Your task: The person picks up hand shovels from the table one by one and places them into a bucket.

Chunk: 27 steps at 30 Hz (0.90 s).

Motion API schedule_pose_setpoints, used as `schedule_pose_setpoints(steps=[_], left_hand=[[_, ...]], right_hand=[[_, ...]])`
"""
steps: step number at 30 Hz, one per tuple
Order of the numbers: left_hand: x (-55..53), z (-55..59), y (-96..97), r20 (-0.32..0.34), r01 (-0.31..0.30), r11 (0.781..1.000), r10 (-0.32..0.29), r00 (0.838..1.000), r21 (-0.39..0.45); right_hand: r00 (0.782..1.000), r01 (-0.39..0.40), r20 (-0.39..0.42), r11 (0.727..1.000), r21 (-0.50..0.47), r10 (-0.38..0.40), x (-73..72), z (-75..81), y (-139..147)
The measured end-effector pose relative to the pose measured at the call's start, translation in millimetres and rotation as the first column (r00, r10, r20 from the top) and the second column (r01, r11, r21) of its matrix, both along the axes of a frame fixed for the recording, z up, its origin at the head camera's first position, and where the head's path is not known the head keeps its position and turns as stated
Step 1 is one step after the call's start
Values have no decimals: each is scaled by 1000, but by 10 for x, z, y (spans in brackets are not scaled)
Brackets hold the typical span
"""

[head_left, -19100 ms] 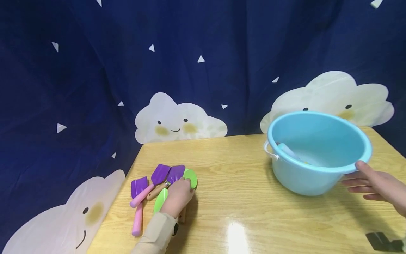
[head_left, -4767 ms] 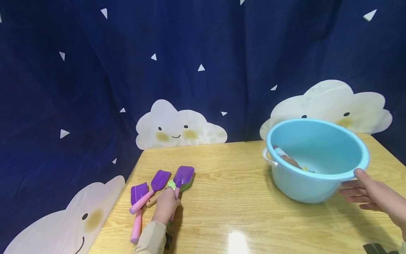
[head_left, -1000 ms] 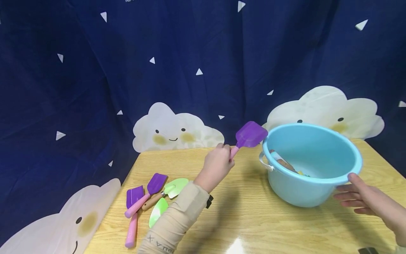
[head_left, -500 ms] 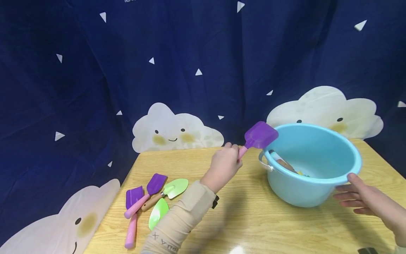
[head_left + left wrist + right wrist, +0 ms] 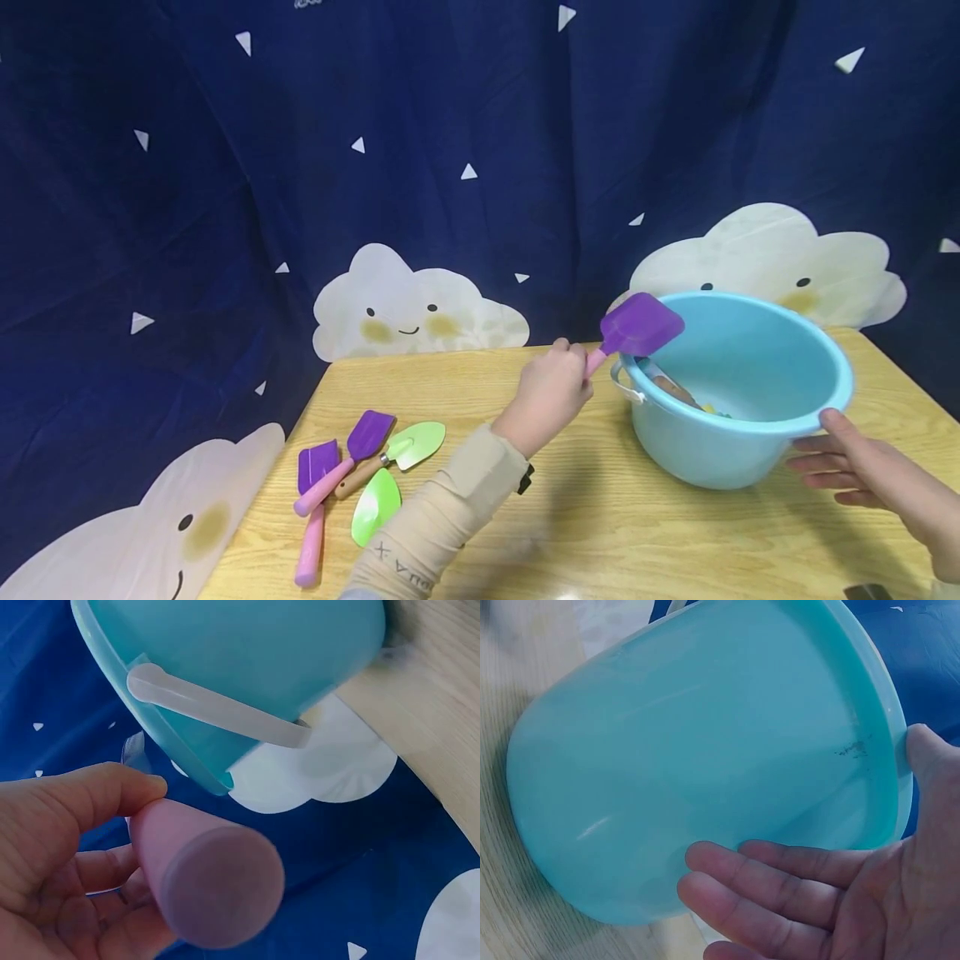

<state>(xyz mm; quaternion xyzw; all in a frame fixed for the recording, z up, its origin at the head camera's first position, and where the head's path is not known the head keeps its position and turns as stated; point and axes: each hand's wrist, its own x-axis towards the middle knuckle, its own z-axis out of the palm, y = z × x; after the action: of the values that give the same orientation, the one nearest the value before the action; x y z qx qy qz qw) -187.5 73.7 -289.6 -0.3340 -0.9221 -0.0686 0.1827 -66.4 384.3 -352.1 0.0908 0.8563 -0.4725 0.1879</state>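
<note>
My left hand (image 5: 551, 393) grips the pink handle of a toy shovel (image 5: 642, 324), its purple blade raised over the left rim of a light blue bucket (image 5: 705, 454). In the left wrist view the thumb and curled fingers wrap round the shovel handle (image 5: 217, 885), close to the bucket's white carrying handle (image 5: 217, 709). At the bucket's right side, my right hand (image 5: 873, 471) rests its thumb on the rim. Its other fingers stretch out, loose and nearly straight, beside the outer wall in the right wrist view. Several small things (image 5: 675, 388), partly hidden, lie inside the bucket.
On the table's left lie two more purple shovels with pink handles, one shovel (image 5: 371, 434) crossing the other shovel (image 5: 310, 546). Beside them are a green trowel (image 5: 416, 444) with a wooden handle and another green blade (image 5: 377, 507), partly behind the sleeve. A dark blue curtain (image 5: 450, 100) hangs behind.
My left hand has lifted the purple shovel from the pile and carried it right, its blade now over the bucket's rim. My right hand stays at the rim.
</note>
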Motion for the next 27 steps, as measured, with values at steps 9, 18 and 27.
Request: schedule_pose_setpoints(steps=[9,18,27], left_hand=[[58,33,141,-38,31,998,-33,999,-63],[126,91,287,-2,40,996,-40,999,-81],[141,166,430,81,72,979,-57,995,-193]], right_hand=[[999,44,21,999,10,-44,-47,-99,54],[998,65,28,998,-2,-65,-87,-191,119],[997,76,20,997,-22,-75,-119,-363,240]])
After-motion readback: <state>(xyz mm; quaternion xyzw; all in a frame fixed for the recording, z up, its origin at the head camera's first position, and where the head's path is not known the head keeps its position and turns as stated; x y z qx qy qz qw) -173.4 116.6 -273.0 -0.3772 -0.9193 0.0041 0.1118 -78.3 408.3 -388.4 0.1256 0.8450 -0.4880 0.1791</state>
